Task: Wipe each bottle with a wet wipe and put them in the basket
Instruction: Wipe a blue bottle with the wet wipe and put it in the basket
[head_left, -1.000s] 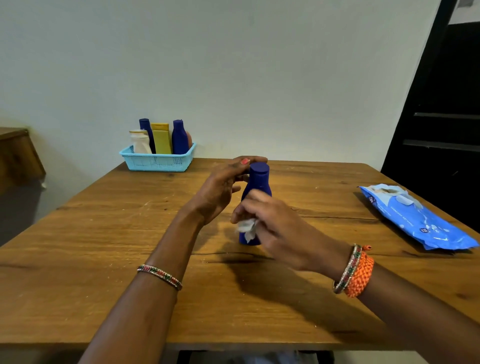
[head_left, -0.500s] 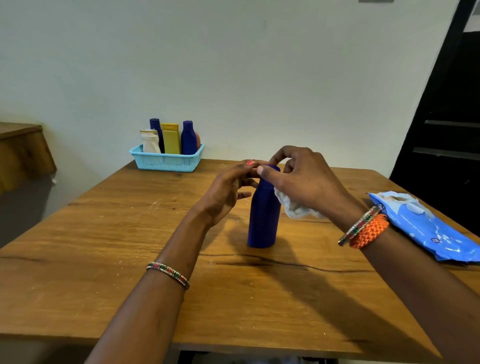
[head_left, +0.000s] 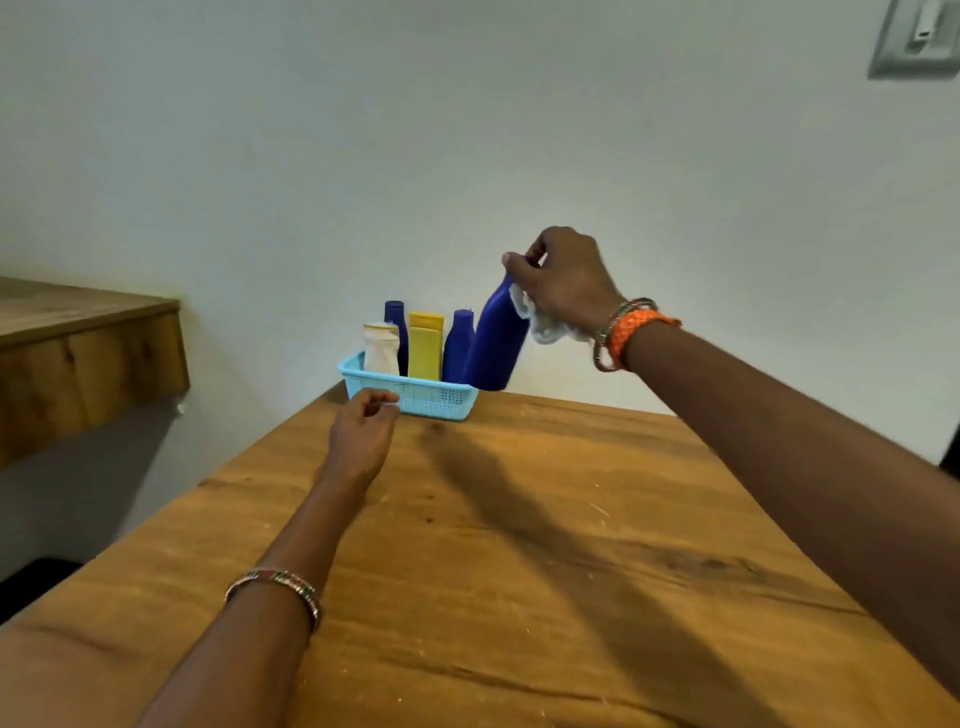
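My right hand (head_left: 563, 278) grips a tall dark blue bottle (head_left: 496, 340) by its cap, with a crumpled white wet wipe (head_left: 543, 319) tucked under the palm. The bottle hangs tilted over the right end of the light blue basket (head_left: 415, 396) at the table's far edge. Inside the basket stand a white bottle (head_left: 381, 349), a yellow bottle (head_left: 425, 345) and two blue bottles (head_left: 458, 345). My left hand (head_left: 363, 434) hovers just in front of the basket, fingers loosely curled, holding nothing.
The wooden table (head_left: 519, 571) stretches from me to the white wall. A wooden shelf or counter (head_left: 78, 358) juts out at the left. A wall switch (head_left: 917, 39) sits at the upper right.
My right hand lifted the blue bottle off the table's middle and carried it to the basket's right end. My left hand let go of the bottle and moved toward the basket. The view turned left.
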